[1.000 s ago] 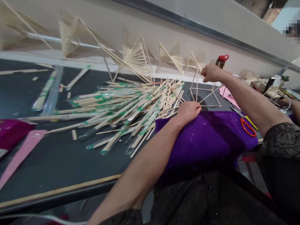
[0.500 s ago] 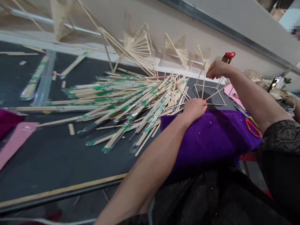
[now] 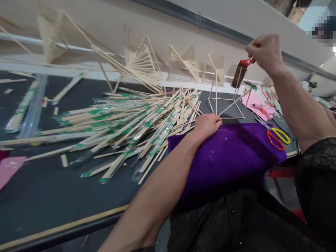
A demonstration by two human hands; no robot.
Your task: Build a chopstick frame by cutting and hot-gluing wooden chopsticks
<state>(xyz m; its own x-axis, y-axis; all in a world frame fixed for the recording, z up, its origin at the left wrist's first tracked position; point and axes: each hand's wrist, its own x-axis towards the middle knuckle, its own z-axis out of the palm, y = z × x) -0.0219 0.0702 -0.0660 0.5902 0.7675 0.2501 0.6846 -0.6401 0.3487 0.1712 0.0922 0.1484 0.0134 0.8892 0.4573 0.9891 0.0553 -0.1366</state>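
My left hand [image 3: 207, 126] is closed at the near left corner of a wooden stick frame [image 3: 232, 118], its fingertips pressed together there. Thin upright sticks rise from the frame's base. Up in the air to the right, my right hand [image 3: 266, 56] is closed in a pinch above a dark bottle with a red lid [image 3: 238, 74]. Whatever lies between its fingers is too small or hidden to make out. Below the frame, a purple cloth [image 3: 231, 150] covers the table edge. Scissors with red and yellow handles [image 3: 275, 137] rest on its right side.
Many wooden chopsticks [image 3: 147, 122], several in plastic sleeves, lie heaped on the dark table [image 3: 52, 196]. Along the wall stand twisted stick models [image 3: 183, 64]. Pink paper [image 3: 258, 105] lies behind the scissors. A blurred person [image 3: 325, 29] is at the far right.
My right hand has risen from the top of the stick frame, up and to the right past the bottle. My left hand stays at the frame's corner. The view has shifted slightly right.
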